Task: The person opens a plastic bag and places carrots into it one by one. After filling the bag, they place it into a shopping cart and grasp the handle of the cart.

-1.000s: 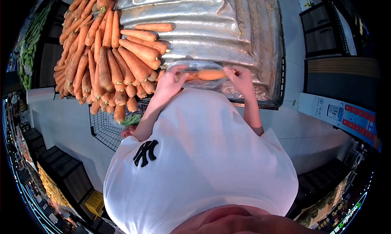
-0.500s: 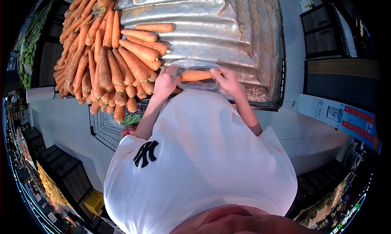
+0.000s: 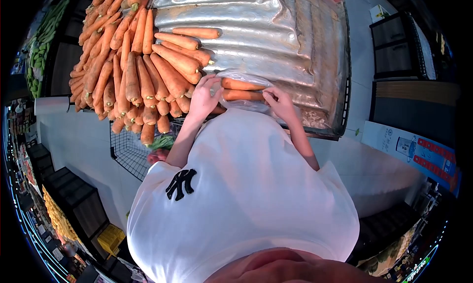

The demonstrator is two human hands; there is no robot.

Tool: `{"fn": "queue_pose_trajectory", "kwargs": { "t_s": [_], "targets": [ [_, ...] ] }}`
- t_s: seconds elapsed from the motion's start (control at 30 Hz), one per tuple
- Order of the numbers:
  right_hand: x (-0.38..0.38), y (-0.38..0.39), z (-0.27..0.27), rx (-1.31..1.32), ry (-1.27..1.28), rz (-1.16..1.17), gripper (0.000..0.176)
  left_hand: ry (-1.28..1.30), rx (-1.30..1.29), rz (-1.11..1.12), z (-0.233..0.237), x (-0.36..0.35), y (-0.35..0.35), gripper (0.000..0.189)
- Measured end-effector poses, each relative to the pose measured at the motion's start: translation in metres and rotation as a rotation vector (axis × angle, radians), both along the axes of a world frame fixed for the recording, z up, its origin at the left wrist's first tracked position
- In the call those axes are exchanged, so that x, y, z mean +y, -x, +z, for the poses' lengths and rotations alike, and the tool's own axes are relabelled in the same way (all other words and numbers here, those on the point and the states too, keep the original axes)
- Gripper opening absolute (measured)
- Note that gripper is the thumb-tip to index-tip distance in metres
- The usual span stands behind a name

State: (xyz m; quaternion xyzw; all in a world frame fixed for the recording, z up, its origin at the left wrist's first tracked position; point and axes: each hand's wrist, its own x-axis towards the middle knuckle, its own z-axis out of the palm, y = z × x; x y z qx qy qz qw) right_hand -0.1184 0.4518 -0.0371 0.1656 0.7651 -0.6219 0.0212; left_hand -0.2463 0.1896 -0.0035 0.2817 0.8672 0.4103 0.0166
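A clear plastic bag (image 3: 245,105) lies in front of my chest at the near edge of the metal-lined display. Two carrots lie side by side in the bag's area, an upper carrot (image 3: 242,85) and a lower carrot (image 3: 242,95). My left hand (image 3: 206,96) is closed on the bag's left side, next to the carrots' thick ends. At the right, my right hand (image 3: 283,104) pinches the narrow end of the lower carrot. Whether that carrot is fully inside the plastic is hard to make out. A big carrot pile (image 3: 133,81) sits left of my left hand.
The display's dented silver lining (image 3: 236,32) stretches ahead and right, bounded by a black edge (image 3: 347,86). A few loose carrots (image 3: 197,33) lie on it. Below left stands a wire basket (image 3: 127,152) with green produce. A blue-and-white box (image 3: 409,150) is at right.
Where one carrot showed between my hands, two now lie side by side. My right hand has moved slightly right and down. The whole view has shifted a little.
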Motion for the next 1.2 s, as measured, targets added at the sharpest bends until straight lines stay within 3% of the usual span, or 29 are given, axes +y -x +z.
{"fn": "queue_pose_trajectory", "kwargs": {
  "t_s": [0.07, 0.17, 0.2, 0.3, 0.47, 0.67, 0.87, 0.97, 1.03, 1.2],
  "targets": [
    [0.001, -0.001, 0.004, -0.020, 0.006, 0.010, 0.023, -0.027, -0.079, 0.028, 0.013, 0.003, 0.003, 0.027],
    [-0.001, 0.000, 0.008, -0.031, 0.004, 0.021, 0.022, 0.022, 0.027, 0.093, 0.026, 0.001, 0.017, 0.029],
    [-0.001, 0.000, 0.008, -0.032, 0.001, 0.025, 0.022, -0.041, -0.068, 0.141, 0.041, 0.004, 0.018, 0.029],
    [-0.003, 0.001, 0.009, -0.037, -0.047, 0.077, 0.022, 0.161, 0.365, 0.197, 0.041, -0.005, 0.036, 0.036],
    [-0.005, -0.002, 0.007, -0.061, -0.029, 0.097, 0.021, 0.416, 0.357, 0.263, 0.018, -0.013, 0.048, 0.061],
    [-0.004, -0.005, 0.006, -0.036, -0.001, 0.092, 0.020, 0.505, 0.389, 0.272, 0.015, -0.015, 0.052, 0.060],
    [-0.004, -0.005, 0.009, -0.022, -0.009, 0.084, 0.021, 0.443, 0.382, 0.238, 0.020, -0.020, 0.064, 0.050],
    [-0.003, -0.006, 0.007, -0.031, -0.014, 0.072, 0.022, 0.279, 0.424, 0.251, 0.039, -0.029, 0.073, 0.047],
    [-0.002, -0.007, 0.005, -0.036, -0.014, 0.075, 0.022, 0.215, 0.473, 0.244, 0.056, -0.042, 0.083, 0.051],
    [-0.006, -0.004, 0.025, -0.055, -0.028, 0.110, 0.022, 0.043, 0.277, 0.440, 0.094, -0.070, 0.090, 0.062]
  ]
}}
